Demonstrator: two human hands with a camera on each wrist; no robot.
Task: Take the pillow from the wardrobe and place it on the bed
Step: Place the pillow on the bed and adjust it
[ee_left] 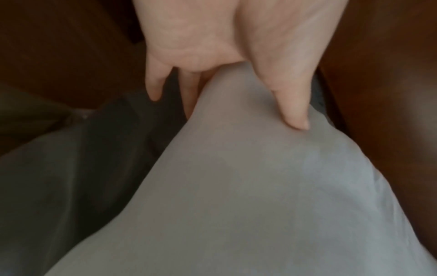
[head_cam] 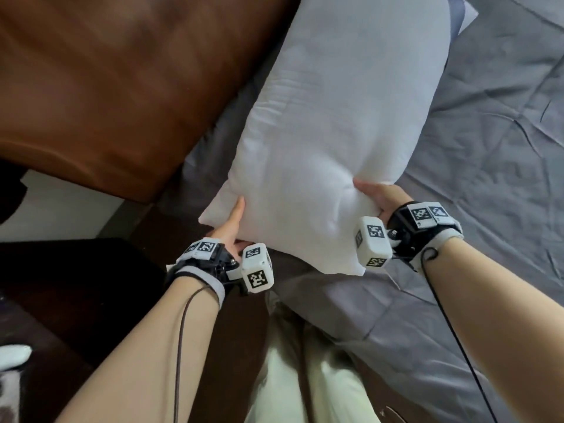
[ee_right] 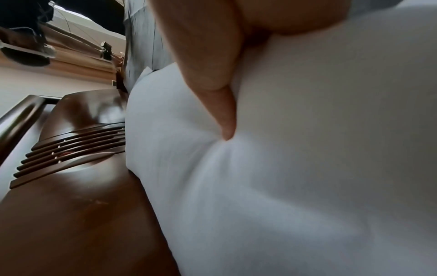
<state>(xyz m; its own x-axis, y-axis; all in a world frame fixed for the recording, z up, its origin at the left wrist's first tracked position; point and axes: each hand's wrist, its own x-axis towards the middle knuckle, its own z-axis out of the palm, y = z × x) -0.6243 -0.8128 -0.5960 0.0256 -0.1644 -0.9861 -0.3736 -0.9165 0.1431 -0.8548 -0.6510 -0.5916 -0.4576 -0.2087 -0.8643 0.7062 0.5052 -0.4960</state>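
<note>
Plump white fabric pillow [head_cam: 329, 123] lies lengthwise on grey-sheeted bed [head_cam: 488, 132], beside brown wooden headboard [head_cam: 100, 87]. Left hand [head_cam: 230, 222] & right hand [head_cam: 381, 199] each grip its near corners, thumbs on top.

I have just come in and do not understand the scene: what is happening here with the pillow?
A person holds a white pillow by its near end, the left hand at one corner and the right hand at the other. The pillow lies over the grey bed, beside the brown wooden headboard. Both hands grip it.
</note>
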